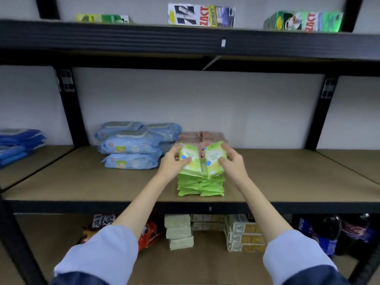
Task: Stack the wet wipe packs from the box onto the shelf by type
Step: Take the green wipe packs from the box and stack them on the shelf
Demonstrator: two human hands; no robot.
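Observation:
Two side-by-side stacks of green wet wipe packs [200, 186] stand near the front of the middle shelf [92, 182]. My left hand [171, 163] grips a green pack [188, 156] tilted up on top of the left stack. My right hand [230, 161] grips another green pack [214, 155] tilted up on the right stack. Behind them sit pink packs [201, 136]. Light blue packs [131, 145] are piled to the left. The box is out of view.
Dark blue packs [18, 142] lie on the neighbouring shelf at far left. Toothpaste boxes [201, 15] sit on the top shelf. Snack bags [148, 233], pale packs [178, 231] and boxes [244, 233] fill the lower shelf. Black uprights [72, 108] frame the bay.

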